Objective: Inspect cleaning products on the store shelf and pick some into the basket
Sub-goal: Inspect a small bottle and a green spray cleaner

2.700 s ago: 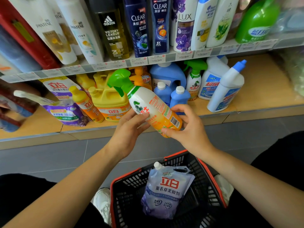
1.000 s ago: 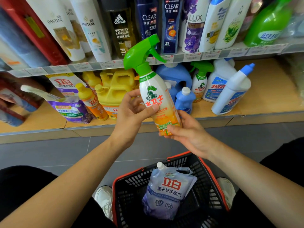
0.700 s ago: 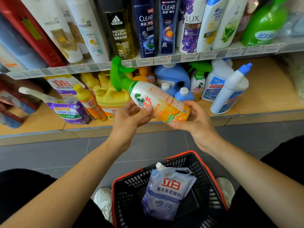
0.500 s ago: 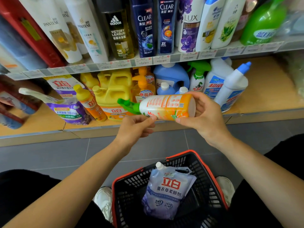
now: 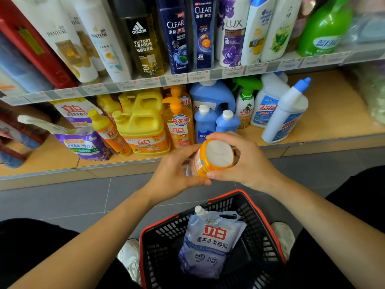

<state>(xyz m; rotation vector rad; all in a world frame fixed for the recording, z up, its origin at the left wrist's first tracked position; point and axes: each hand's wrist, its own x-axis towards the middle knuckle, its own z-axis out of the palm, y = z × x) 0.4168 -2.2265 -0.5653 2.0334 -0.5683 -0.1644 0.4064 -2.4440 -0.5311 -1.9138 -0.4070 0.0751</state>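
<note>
Head view. An orange-and-white plastic spray bottle (image 5: pixel 216 157), white base facing the camera (nozzle end hidden), is held before the lower wooden shelf (image 5: pixel 333 113). The left hand (image 5: pixel 175 174) wraps its side and the right hand (image 5: pixel 248 161) clasps its base. Below stands a red-rimmed black plastic basket (image 5: pixel 166 247) containing a pale blue refill pouch (image 5: pixel 210 243).
</note>
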